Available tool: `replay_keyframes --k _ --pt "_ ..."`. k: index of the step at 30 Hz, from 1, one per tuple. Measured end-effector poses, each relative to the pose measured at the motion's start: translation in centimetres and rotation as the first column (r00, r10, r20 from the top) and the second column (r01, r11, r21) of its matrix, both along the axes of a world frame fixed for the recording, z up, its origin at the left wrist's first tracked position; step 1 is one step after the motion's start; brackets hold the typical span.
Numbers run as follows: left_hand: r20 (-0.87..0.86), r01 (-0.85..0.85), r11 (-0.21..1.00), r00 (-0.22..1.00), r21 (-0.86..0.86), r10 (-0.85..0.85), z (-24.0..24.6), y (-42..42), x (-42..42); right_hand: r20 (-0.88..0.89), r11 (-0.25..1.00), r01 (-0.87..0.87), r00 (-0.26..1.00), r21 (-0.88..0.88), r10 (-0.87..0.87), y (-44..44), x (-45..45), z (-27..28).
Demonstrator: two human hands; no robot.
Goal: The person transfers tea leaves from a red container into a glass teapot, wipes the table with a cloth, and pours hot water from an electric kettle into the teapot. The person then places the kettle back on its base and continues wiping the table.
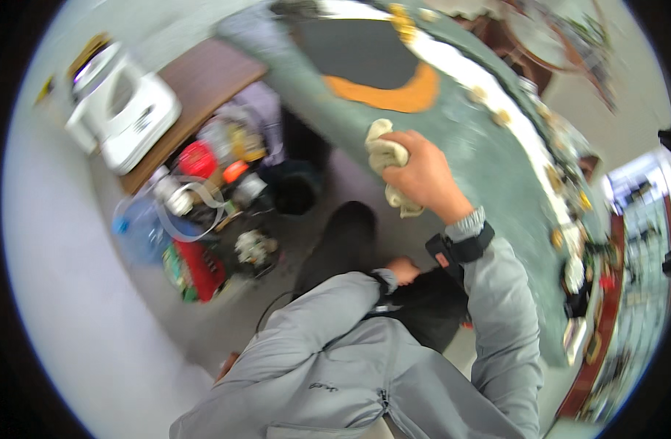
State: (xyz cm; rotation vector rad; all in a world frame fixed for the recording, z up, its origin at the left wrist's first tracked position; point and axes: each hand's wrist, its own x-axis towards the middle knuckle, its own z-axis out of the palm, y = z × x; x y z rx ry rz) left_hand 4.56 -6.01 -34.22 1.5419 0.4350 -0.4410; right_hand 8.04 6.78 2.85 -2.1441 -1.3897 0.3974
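My right hand [423, 173] grips a crumpled cream cloth [387, 156] above the near edge of a green curved table [467, 148]. The cloth bunches out on both sides of my fingers. Low down near my lap, my left hand [404, 271] is partly covered by its sleeve; its fingers are curled, and whether it holds anything does not show. Beyond the cloth, a dark grey mat [360, 52] with an orange border [390, 96] lies on the table.
To the left, a white appliance [138, 120] stands on a brown wooden board [215, 71]. Below are a red round container [198, 159], a large blue plastic bottle [143, 233] and a dark bin [294, 192]. A white strip [511, 115] with small yellowish objects curves along the table.
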Motion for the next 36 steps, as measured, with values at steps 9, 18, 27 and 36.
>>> replay_keyframes --k 9,18,27,36 --pt "0.077 -0.094 0.995 0.993 0.039 0.091 2.8 0.6 -1.8 0.012 0.886 -0.447 0.894 0.122 0.449 9.9 -23.0 -8.3" --pt "0.154 -0.231 0.973 0.960 -0.026 0.232 2.0 5.2 -4.2 -0.182 0.904 -0.111 0.962 0.413 0.202 -5.4 -5.4 2.4" --pt "0.035 -0.091 0.995 0.995 -0.032 0.092 2.9 2.8 -2.9 -0.153 0.885 0.416 0.908 0.208 -0.390 -13.0 16.9 7.7" --pt "0.023 -0.011 0.997 1.000 0.082 0.009 -0.9 3.3 -2.4 0.398 0.902 0.428 0.839 -0.061 -0.371 -8.5 23.8 -0.4"
